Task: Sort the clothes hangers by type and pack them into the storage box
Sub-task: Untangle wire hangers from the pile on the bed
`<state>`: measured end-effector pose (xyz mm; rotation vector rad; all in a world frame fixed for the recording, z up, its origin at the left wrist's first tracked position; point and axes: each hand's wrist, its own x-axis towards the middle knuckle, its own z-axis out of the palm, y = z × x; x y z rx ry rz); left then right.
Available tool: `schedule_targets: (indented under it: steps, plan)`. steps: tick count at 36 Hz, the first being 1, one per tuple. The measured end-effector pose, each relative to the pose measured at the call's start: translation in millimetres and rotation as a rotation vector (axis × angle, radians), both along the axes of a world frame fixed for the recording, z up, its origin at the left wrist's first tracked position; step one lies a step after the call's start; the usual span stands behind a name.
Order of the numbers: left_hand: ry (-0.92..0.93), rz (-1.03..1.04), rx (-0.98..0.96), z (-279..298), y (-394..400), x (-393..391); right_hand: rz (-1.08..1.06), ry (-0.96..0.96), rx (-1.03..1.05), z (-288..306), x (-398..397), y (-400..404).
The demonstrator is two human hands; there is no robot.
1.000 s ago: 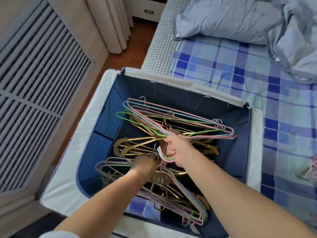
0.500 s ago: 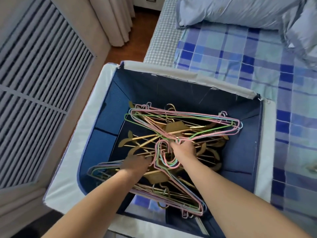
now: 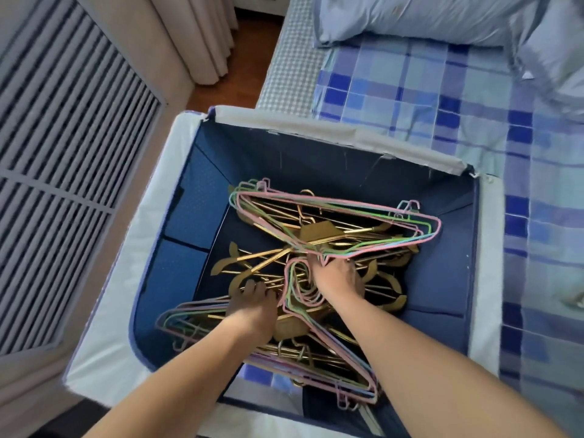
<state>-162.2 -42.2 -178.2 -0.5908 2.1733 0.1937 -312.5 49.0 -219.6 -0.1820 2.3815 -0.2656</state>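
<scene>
- Right hand [image 3: 336, 275]: a bundle of pastel wire hangers [image 3: 335, 222] is pinched at the necks, fingers curled, low inside the storage box [image 3: 455, 270].
- Left hand [image 3: 252, 306]: laid on the gold hangers [image 3: 252, 257], fingers fairly straight, pressing; grip cannot be told.
- A second pastel bundle [image 3: 341, 368] is lying nearer the front wall.
- Advice: bundle should be lowered flat, hooks aligned, gold pile kept pinned so nothing is snagged.
- Checked bedsheet [image 3: 410, 90] is seen beside the box.

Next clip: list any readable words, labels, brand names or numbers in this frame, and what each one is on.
None can be read.
Storage box: plain fabric walls, no label showing.
Pastel wire hangers and gold hangers: no markings visible.
Checked bed sheet and pillow: pattern only, no text.
</scene>
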Motion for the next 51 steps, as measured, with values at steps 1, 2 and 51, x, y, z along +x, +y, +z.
schedule_targets:
  steps: [1,2,51]
  plan:
    - [0.014,0.114,0.011,3.7,2.1,-5.3,0.006,-0.016,-0.013,-1.1,0.2,7.6]
    - [0.041,0.233,0.030,7.2,3.9,-10.6,0.009,-0.029,-0.029,-1.5,1.1,14.1]
    - [0.374,0.685,0.914,122.4,411.5,-233.4,-1.018,0.021,-0.257,112.1,-102.1,656.7]
